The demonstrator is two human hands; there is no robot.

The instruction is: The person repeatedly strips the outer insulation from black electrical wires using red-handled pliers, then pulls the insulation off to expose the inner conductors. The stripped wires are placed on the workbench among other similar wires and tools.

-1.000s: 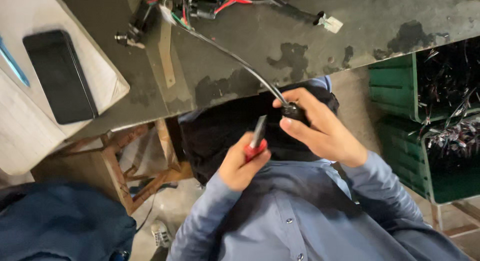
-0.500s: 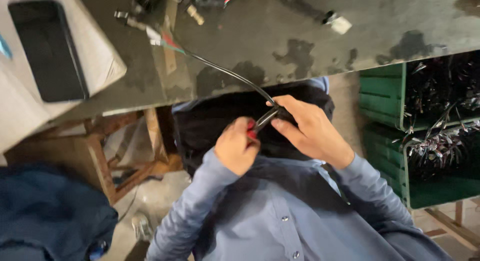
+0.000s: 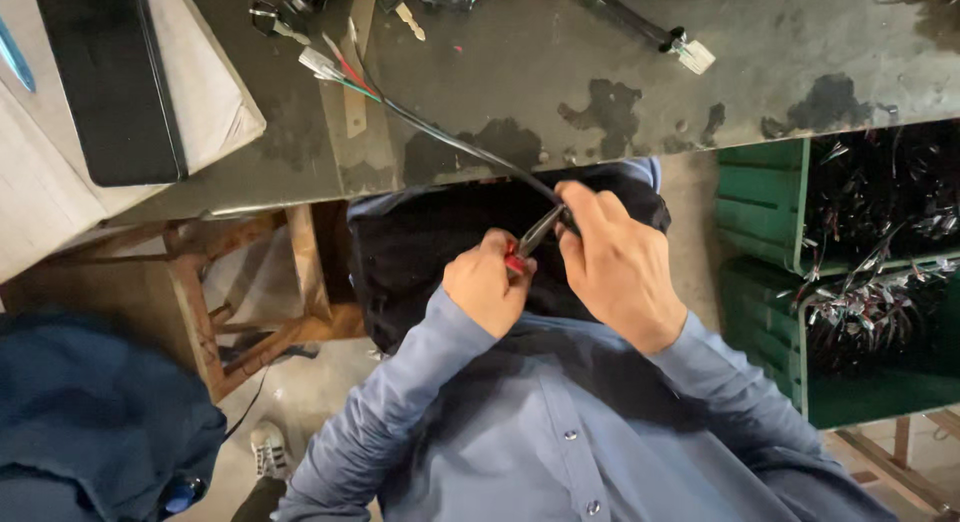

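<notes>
Below the workbench edge, left hand (image 3: 487, 287) gripping red-handled pliers (image 3: 530, 240), right hand (image 3: 618, 267) pinching black cable (image 3: 450, 142)

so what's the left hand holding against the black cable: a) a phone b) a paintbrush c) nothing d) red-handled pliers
d: the left hand grips red-handled pliers whose tip meets the black cable, which the right hand pinches at its end below the workbench edge.

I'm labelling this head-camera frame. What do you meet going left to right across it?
Blue cloth bundle → black phone → wooden stool → left hand with red-handled pliers → right hand → green crates.
</notes>
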